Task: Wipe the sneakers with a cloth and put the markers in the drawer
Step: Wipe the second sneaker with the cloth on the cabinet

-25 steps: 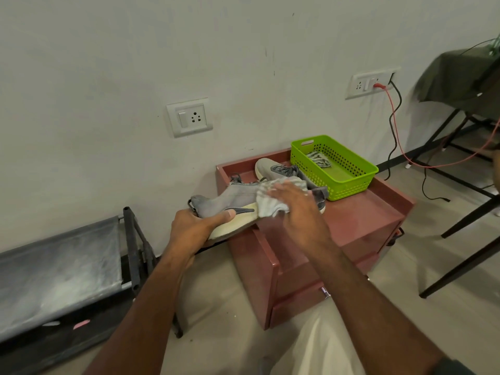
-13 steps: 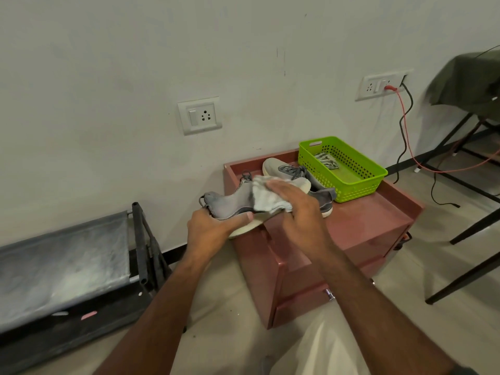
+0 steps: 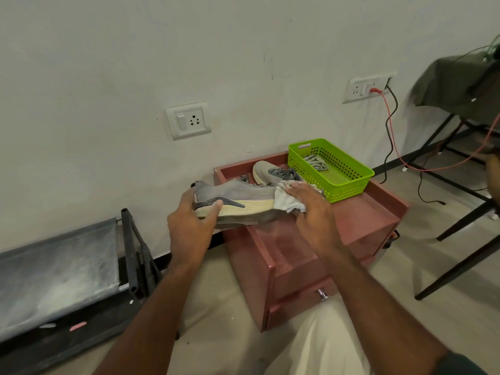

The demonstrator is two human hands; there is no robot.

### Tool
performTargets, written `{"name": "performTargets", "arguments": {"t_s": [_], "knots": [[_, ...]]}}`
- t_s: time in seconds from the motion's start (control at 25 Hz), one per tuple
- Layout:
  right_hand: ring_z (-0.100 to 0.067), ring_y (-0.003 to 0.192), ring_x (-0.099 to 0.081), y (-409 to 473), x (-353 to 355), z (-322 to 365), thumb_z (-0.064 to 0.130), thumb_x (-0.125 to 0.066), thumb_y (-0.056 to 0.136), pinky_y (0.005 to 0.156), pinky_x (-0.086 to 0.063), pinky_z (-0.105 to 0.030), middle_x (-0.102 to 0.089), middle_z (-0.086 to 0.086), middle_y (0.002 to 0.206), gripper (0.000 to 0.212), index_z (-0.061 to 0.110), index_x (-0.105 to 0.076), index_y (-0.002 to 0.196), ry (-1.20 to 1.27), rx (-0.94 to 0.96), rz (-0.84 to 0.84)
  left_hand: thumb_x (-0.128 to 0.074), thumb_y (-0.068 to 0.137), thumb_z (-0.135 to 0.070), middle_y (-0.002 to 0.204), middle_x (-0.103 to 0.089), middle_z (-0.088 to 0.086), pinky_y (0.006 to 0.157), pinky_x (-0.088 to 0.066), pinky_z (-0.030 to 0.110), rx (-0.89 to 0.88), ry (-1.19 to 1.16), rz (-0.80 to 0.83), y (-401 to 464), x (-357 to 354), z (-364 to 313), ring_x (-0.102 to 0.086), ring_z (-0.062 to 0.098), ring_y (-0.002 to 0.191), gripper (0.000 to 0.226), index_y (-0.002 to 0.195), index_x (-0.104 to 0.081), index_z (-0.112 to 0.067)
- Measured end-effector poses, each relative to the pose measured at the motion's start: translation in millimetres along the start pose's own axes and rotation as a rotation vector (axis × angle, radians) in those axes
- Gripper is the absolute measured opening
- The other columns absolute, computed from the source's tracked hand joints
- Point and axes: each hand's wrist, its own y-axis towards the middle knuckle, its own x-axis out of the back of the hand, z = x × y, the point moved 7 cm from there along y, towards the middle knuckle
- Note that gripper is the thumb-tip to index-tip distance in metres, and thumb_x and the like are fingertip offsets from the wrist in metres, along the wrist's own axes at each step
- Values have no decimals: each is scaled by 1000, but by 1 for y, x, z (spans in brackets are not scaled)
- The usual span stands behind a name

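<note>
reddish-brown laminate covers the low drawer cabinet, which stands against a plain off-white wall on a pale beige floor. the cabinet top has a raised lip at the back and sides; two drawer fronts face near, the lower one with a small metal knob. a single switch socket sits on the wall left of the cabinet, and a wider socket plate to the right carries a red cable and a black one. a grey fabric rack on a black tube frame lies at left. dark chair legs and a green-draped seat occupy the far right.

a lime-green perforated plastic basket, rectangular, sits at the back right of the top with a crumpled striped item inside; contents too small to identify as markers.

held sneaker: grey mesh upper, cream foam midsole, dark side stripe. long axis roughly horizontal, heel to the left, toe to the right, tilted on its side with the sole edge facing near. it is held above the cabinet's near left corner.

left hand: fingers curled round the heel, thumb on the midsole.
right hand: fingers bent over a white, soft cloth, pressing it against the toe end.

second sneaker: pale, rests on the top behind the held one, just beside the basket, toe pointing to the far left.
</note>
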Motion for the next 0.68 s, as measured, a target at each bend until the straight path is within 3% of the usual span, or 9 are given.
{"name": "performTargets", "arguments": {"t_s": [0.08, 0.12, 0.2, 0.28, 0.4, 0.52, 0.6, 0.68], "knots": [[-16, 126, -54, 4, -2, 1, -25, -58, 60, 115, -30, -18, -65, -5, 128, 68, 8, -71, 118, 15, -13, -30, -50, 100, -43, 146, -57, 7, 111, -43, 54, -383, 355, 71, -6, -20, -26, -51, 29, 136, 43, 132, -64, -18], [-18, 126, -55, 5, -4, 0, -25, -56, 60, 115, -31, -19, -66, -6, 127, 67, 7, -72, 117, 22, -28, -40, -49, 99, -49, 149, -55, 7, 112, -39, 59, -518, 511, 107, -10, -30, -33, -47, 32, 140, 47, 132, -66, -20], [-23, 127, -56, 6, -5, -3, -22, -52, 61, 116, -36, -31, -66, -7, 127, 66, 7, -71, 117, 27, -39, -52, -73, 83, -57, 146, -58, 6, 111, -38, 62, -634, 690, 161, -11, -45, -33, -46, 38, 140, 63, 134, -65, -22], [-24, 129, -54, 4, -2, 5, -10, -52, 68, 115, -38, -42, -64, -8, 130, 59, 7, -69, 122, 24, 2, -58, -92, 67, -39, 141, -63, 6, 107, -43, 62, -660, 759, 180, -9, -52, -29, -51, 40, 136, 76, 135, -65, -20], [-21, 135, -49, -6, -15, 54, 22, -55, 83, 119, -28, -40, -60, -7, 138, 52, 11, -62, 132, 23, 205, 79, -95, 64, -19, 131, -69, 7, 98, -51, 56, -654, 700, 130, -4, -53, -20, -62, 41, 122, 69, 128, -70, -13], [-21, 134, -51, -20, -45, 86, 19, -47, 80, 116, -22, -47, -65, -3, 133, 50, 15, -67, 126, -233, 442, 173, -91, 71, -16, 128, -71, 8, 93, -51, 48, -677, 619, 104, -3, -51, -9, -66, 38, 115, 57, 125, -72, -11], [-19, 135, -50, -15, -48, 75, 14, -59, 77, 117, -21, -48, -64, 2, 133, 47, 18, -68, 123, -293, 405, 187, -83, 76, -26, 127, -71, 6, 92, -50, 46, -692, 604, 117, 0, -51, -13, -66, 32, 116, 52, 125, -71, -13], [-16, 136, -47, -8, -46, 67, 11, -75, 69, 119, -19, -47, -62, 6, 136, 56, 21, -67, 124, -269, 321, 191, -86, 71, -37, 129, -69, 4, 94, -48, 46, -649, 667, 165, 5, -57, -19, -63, 27, 121, 63, 127, -67, -15]]}}
